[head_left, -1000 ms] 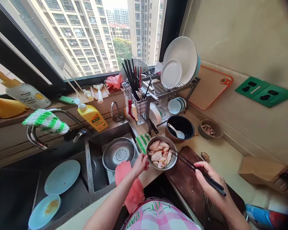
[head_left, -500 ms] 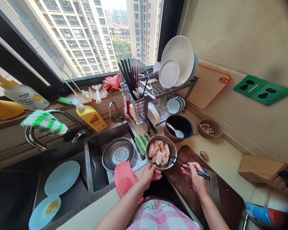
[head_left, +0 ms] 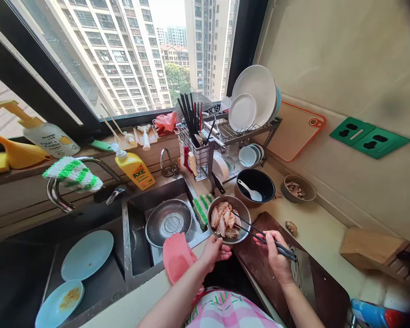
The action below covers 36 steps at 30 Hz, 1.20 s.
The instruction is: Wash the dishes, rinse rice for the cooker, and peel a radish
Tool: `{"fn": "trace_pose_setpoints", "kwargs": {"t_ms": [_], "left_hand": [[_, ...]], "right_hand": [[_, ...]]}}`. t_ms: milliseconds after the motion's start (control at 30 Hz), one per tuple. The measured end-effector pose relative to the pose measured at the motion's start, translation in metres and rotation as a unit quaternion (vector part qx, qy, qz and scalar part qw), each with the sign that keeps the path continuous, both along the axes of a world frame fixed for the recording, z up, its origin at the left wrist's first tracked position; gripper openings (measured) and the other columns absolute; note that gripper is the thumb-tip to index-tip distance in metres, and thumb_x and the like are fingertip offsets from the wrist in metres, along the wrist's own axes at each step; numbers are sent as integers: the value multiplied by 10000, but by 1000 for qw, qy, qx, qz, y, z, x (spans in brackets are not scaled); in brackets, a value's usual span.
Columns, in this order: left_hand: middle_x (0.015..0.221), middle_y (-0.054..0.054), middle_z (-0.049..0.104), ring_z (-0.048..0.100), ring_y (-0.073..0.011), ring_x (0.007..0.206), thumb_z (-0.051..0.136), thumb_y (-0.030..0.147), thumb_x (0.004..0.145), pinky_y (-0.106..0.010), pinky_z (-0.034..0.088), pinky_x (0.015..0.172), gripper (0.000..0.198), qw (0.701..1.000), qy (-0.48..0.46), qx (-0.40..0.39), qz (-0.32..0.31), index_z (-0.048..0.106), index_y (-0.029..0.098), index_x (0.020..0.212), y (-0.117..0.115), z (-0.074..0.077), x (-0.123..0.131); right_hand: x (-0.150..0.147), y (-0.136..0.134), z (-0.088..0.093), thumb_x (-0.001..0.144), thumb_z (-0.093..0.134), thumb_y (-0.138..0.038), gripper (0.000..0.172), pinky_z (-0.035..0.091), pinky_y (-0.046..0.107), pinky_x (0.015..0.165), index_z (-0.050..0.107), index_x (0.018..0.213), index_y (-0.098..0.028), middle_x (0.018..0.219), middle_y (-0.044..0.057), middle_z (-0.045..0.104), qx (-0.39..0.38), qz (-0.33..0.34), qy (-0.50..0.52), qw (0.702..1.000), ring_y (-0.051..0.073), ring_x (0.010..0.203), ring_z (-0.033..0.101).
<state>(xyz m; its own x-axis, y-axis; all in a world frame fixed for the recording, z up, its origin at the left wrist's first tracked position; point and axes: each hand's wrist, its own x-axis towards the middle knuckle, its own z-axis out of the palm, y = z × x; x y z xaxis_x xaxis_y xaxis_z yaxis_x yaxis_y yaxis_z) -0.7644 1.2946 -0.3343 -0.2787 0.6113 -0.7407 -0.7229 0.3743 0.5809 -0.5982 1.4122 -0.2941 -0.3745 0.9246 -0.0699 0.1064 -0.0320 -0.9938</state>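
Observation:
A grey-brown bowl [head_left: 246,224] of raw chicken wings [head_left: 225,217] is in front of me, over the counter's edge. My left hand [head_left: 216,251] grips its near rim, fingers curled beneath and thumb at the edge. In my right hand [head_left: 275,255] is a pair of black chopsticks [head_left: 259,237]. Their tips reach into the bowl among the wings, which look coated with bits of seasoning. Below my right hand lies a dark cutting board [head_left: 324,278] with a cleaver [head_left: 302,273] on it, its blade partly hidden by my wrist.
Left is a double sink [head_left: 125,237] with a metal strainer [head_left: 169,223] and soiled plates [head_left: 87,255]. Behind the bowl stand a black pot [head_left: 269,182] with a rice paddle [head_left: 253,192] and a dish rack [head_left: 269,132]. A knife block [head_left: 372,250] sits at right.
The chopsticks have pushed further into the bowl, shifting the wings toward its left side. My left hand keeps its place on the rim. The head view has tilted slightly.

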Motion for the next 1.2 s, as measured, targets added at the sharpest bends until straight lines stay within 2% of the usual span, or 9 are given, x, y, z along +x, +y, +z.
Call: {"fn": "trace_pose_setpoints", "kwargs": {"t_ms": [300,467,600,700,800,900,967,1100,1200], "left_hand": [[589,-5,636,662,-146,519,317,217,970,-230,498,547,63,1000,-6,4,3,341,181,1015,1,0,1],[610,-14,649,661,-146,528,341,224,963,-237,505,558,64,1000,-8,11,8,356,182,1008,2,1,3],[610,-16,653,662,-150,530,356,226,959,-247,513,565,74,1000,-9,15,15,366,180,1016,2,-1,6],[626,-29,663,659,-149,524,359,216,957,-253,519,569,80,999,-13,18,24,381,173,1021,3,-3,7],[663,-39,674,672,-140,563,367,204,955,-253,534,614,78,999,-17,21,43,385,173,1024,3,-5,10],[686,-39,675,684,-133,611,375,207,955,-259,548,675,71,998,-20,25,61,379,179,1020,5,-6,13],[682,-46,675,683,-135,603,369,211,957,-261,550,670,67,997,-22,25,64,376,178,1016,5,-6,15],[686,-63,683,688,-152,598,377,224,954,-264,550,636,84,998,-23,22,60,383,174,1021,6,-5,14],[704,-65,688,694,-156,623,414,232,940,-264,550,648,119,998,-21,23,56,396,172,1042,6,-5,10]], "right_hand": [[-6,14,12,847,563,-527,302,612,379,728,594,896,-231,888,63,692,11,38,-28,999,241,802,693],[-17,16,26,864,539,-513,281,605,358,721,594,899,-239,915,64,696,49,46,-53,996,226,780,690],[-42,9,37,887,493,-508,293,593,324,710,580,854,-230,840,54,679,87,112,-77,987,214,769,682],[-57,7,37,907,464,-482,295,576,299,693,567,825,-218,796,45,658,121,177,-84,973,200,759,667],[-55,14,37,918,452,-457,285,560,282,690,563,839,-208,813,43,662,122,244,-95,957,189,784,662],[-39,27,45,914,455,-457,289,550,275,690,565,821,-206,786,30,658,135,285,-139,938,176,756,653],[-26,36,58,901,463,-477,305,551,279,691,573,811,-207,782,30,661,141,266,-169,939,181,749,654],[-7,58,86,854,500,-537,325,575,307,714,584,814,-226,820,44,690,103,163,-177,965,222,820,684],[-1,78,83,811,548,-543,303,582,314,699,586,780,-244,786,36,701,99,138,-207,964,229,793,696]]}}
